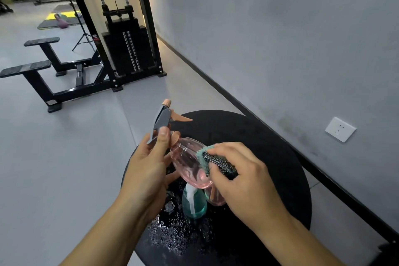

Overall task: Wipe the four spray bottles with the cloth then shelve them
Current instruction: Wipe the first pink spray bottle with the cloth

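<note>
1. Looming at the back, a black weight-stack machine [129, 49] is seen by the grey wall [280, 38], with its footed frame spread over the floor.
2. Nearer, a round black table [269, 147] is shown below the hands, its near surface spattered with water droplets [170, 235].
3. A pink spray bottle [187, 159] is held tilted above the table, its grey and peach trigger head [165, 117] pointing up and away.
4. The left hand [146, 170] is wrapped around the bottle's neck, thumb laid along the grey head, fingers clamped behind.
5. The right hand [244, 177] is closed over a teal cloth [216, 161] with a dark meshed face, which is pressed against the bottle's belly.
6. A teal spray bottle [194, 203] is stood on the table under the held one.
7. Just beside it, a second pink bottle [216, 197] is glimpsed, mostly hidden, possibly lying over.
8. A white wall socket [340, 129] is spotted to the right.
</note>
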Motion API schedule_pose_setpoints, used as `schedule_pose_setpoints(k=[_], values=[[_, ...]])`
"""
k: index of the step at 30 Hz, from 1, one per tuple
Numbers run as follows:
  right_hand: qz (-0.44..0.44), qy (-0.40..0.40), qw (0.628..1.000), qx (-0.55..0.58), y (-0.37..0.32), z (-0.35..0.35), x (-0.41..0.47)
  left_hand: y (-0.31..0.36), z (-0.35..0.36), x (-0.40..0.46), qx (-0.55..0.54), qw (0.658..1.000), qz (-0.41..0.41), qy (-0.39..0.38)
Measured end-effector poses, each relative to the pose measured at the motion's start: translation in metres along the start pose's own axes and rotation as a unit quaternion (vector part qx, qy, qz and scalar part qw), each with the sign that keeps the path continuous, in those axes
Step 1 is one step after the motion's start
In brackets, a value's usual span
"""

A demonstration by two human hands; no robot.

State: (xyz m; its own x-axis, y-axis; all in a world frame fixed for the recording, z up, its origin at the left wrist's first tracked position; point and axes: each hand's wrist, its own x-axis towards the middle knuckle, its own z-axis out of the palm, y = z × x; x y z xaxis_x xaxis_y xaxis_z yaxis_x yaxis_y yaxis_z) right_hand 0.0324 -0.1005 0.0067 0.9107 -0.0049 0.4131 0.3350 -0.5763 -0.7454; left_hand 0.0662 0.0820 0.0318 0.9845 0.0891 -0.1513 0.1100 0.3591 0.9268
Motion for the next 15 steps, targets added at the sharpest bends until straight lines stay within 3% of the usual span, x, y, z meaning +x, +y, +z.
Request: schedule_pose_setpoints(k=[6, 11, 15], values=[[-0.041, -0.011, 0.999, 0.0, -0.0064, 0.0008, 0.0008, -0.0063, 0.003, -0.0025, -0.005, 1.0, -0.006, -0.014], [-0.022, 0.024, 0.999, -0.004, -0.0044, -0.0037, 0.0032, -0.0013, -0.0004, 0.0017, -0.029, 1.0, -0.003, -0.008], [-0.035, -0.007, 0.999, -0.015, -0.007, -0.001, 0.0007, -0.0054, 0.0007, 0.0002, -0.025, 1.0, -0.007, -0.002]])
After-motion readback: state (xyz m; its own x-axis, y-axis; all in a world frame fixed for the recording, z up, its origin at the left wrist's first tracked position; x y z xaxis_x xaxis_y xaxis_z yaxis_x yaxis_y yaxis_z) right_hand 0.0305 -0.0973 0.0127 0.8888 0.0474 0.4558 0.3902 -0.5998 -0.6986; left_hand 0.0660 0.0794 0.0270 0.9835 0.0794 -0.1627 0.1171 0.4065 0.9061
